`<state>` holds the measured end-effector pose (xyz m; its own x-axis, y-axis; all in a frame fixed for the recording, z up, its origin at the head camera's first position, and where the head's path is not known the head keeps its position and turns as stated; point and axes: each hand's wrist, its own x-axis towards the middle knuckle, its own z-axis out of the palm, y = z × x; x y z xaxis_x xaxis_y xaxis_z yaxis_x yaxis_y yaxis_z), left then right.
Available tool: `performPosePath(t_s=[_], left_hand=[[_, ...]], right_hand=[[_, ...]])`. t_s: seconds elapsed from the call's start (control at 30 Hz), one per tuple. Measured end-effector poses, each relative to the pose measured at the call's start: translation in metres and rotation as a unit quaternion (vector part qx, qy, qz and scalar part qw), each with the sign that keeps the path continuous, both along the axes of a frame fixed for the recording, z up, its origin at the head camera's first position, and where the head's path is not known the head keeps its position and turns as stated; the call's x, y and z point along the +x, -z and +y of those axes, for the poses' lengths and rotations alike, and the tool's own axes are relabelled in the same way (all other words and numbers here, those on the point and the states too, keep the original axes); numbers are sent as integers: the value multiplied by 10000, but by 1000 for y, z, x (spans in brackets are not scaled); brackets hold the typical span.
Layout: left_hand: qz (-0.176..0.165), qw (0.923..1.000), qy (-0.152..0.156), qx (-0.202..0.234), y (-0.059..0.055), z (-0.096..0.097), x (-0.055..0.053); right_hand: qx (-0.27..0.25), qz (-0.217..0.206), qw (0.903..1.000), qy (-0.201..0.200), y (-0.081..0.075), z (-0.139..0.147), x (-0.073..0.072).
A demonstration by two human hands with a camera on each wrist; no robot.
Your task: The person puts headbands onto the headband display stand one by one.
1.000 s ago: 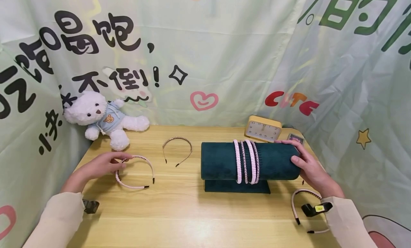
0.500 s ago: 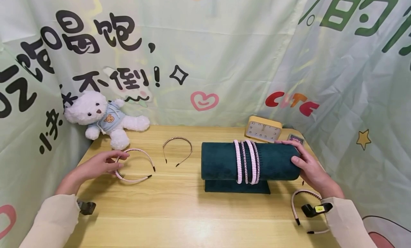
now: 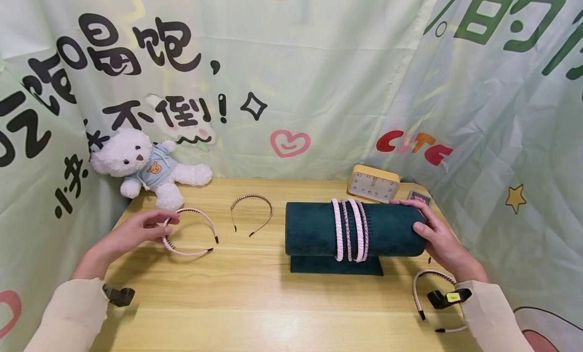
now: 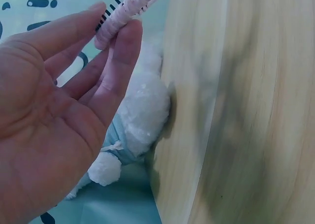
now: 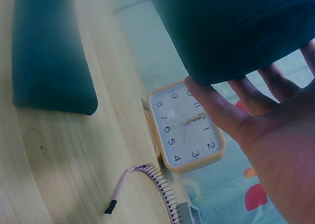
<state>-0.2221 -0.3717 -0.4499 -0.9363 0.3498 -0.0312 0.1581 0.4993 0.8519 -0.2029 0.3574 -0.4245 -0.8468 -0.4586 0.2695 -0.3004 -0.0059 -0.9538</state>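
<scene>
Wooden counter within printed cloth walls; left grip pinches pink headband.
Right grip clasps one end of green stand; white bear beyond left grip, yellow clock beyond Right grip; right wrist view shows toothed headband near the clock, almost wholly hidden in head view.

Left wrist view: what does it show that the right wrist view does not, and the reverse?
Only the left wrist view shows the left hand pinching a pink headband, and the white plush bear. Only the right wrist view shows the right hand touching the dark green stand, the yellow-framed clock and another headband with a black tip. Both share the pale wooden table and the printed cloth.
</scene>
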Motion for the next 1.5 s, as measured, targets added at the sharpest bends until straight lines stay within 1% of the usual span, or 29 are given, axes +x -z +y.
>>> performPosePath(t_s=[0.13, 0.23, 0.43, 0.53, 0.67, 0.87, 0.97, 1.1, 1.3, 1.5], left_hand=[[-92, 9991, 70, 408, -4, 1, 1], [-90, 9985, 77, 536, -7, 5, 1], [-244, 9983, -59, 525, -15, 16, 2], [-257, 9984, -110, 489, -19, 22, 4], [-209, 9988, -186, 413, -25, 29, 6], [-21, 9992, -103, 385, -34, 38, 9], [6, 9993, -67, 362, -38, 44, 10], [31, 9991, -23, 424, -45, 55, 12], [134, 9972, -13, 734, -53, 75, 15], [103, 9942, -73, 1071, -59, 97, 16]], right_hand=[[-18, 8, 10000, -12, 1, 1, 0], [14, -35, 10000, 29, 2, 2, 0], [42, -54, 10000, 27, 2, 4, -1], [43, -40, 10000, 29, 2, 3, -1], [51, -24, 10000, 41, 2, 3, -1], [50, -37, 10000, 58, 2, 2, -1], [41, -35, 10000, 54, 2, 2, -1], [13, -35, 10000, 38, 1, 2, -1], [31, -106, 9999, 74, 0, 1, -1], [89, -172, 9997, 135, 0, 2, 0]])
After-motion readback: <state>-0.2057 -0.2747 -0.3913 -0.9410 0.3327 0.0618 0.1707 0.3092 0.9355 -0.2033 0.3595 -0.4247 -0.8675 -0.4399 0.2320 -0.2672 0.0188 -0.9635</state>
